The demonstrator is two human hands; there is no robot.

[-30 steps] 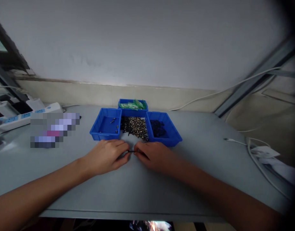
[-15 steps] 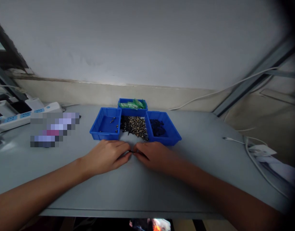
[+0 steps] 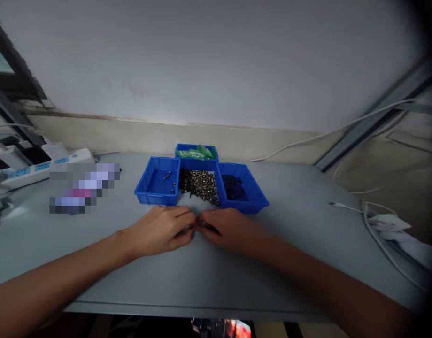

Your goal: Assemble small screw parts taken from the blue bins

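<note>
My left hand (image 3: 166, 229) and my right hand (image 3: 226, 227) meet just above the grey table, fingertips almost touching. Both are closed in a pinch, and whatever small piece lies between the fingers is too hidden to name. Just beyond them is a heap of small brass-coloured metal fittings (image 3: 202, 184), with black pieces (image 3: 186, 182) along its left side. To the left of the heap stands a blue bin (image 3: 156, 198) with a few small metal parts (image 3: 167, 175) in it. The blue bin (image 3: 256, 192) on the right contains small dark parts (image 3: 233, 187).
Behind the heap, a third blue bin (image 3: 198, 164) holds green plastic bags (image 3: 202, 152). A white power strip (image 3: 43, 169) and a pixelated object (image 3: 85, 188) lie at the left. White cables (image 3: 374, 234) lie at the right edge, beside a metal frame post (image 3: 343, 141).
The view has shifted slightly, so the scene sits a little further right. My fingertips have drawn closer together, and the small dark piece seen between them before is now mostly hidden.
</note>
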